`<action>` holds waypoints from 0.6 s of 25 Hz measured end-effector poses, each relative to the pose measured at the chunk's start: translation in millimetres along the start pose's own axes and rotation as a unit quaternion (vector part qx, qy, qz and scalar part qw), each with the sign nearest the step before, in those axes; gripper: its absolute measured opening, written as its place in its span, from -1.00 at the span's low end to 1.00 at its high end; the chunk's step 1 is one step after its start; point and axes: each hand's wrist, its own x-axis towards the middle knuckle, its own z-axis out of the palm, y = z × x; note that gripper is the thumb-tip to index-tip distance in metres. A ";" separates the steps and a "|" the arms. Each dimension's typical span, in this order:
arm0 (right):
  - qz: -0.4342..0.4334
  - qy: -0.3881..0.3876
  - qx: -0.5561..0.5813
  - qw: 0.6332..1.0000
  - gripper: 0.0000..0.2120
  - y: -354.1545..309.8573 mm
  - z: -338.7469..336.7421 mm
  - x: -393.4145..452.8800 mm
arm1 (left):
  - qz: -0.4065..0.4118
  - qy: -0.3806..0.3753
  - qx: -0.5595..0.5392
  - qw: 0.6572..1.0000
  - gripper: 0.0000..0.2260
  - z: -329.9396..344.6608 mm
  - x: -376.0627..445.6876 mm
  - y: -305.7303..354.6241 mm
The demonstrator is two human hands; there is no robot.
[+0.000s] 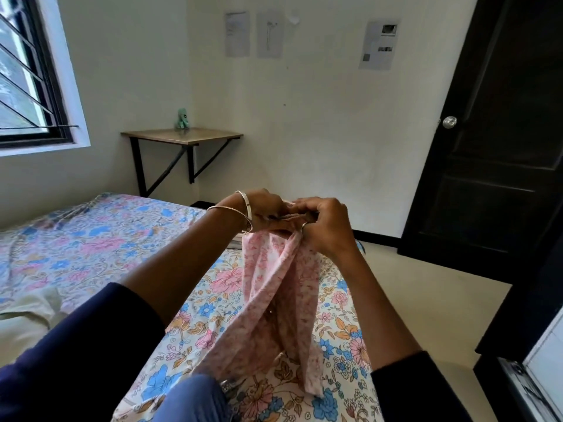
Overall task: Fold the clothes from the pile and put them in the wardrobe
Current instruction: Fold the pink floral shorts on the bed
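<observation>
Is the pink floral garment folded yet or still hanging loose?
Hanging loose: both hands, left hand and right hand, grip its top edge, and the pink garment drapes onto the bed.

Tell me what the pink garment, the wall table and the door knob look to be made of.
Pink garment: thin woven cloth, likely cotton, matte; it hangs in soft folds from both hands. Wall table: wood-look top, perhaps laminate, on dark, probably metal, brackets. Door knob: polished metal, judging by its bright silvery glint.
</observation>
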 end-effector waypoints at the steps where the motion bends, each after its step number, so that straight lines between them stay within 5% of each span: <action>1: 0.014 0.013 0.024 1.000 -0.79 2.1 -6.0 4.1 | 0.020 -0.006 -0.018 1.000 -0.63 2.5 -4.7 3.1; 4: 0.032 0.045 0.084 0.995 -0.80 1.5 -25.7 20.3 | 0.127 0.042 0.222 0.966 -0.25 13.4 -24.4 12.6; 7: -0.010 0.036 0.113 0.993 -0.70 -5.3 -46.5 36.7 | 0.250 0.213 0.496 0.804 -0.36 20.0 -24.0 19.3; 8: -0.023 0.038 0.135 0.990 -0.68 -8.4 -52.4 40.5 | 0.298 0.241 0.517 0.765 -0.39 18.8 -20.1 22.2; 12: -0.051 0.061 0.214 0.974 -0.66 -17.0 -68.3 40.9 | 0.442 0.123 0.402 0.792 -0.58 16.1 -1.0 30.7; 15: -0.003 0.043 0.288 0.957 -0.57 4.7 -71.6 22.6 | 0.520 0.152 0.402 0.739 -0.68 24.2 1.5 25.6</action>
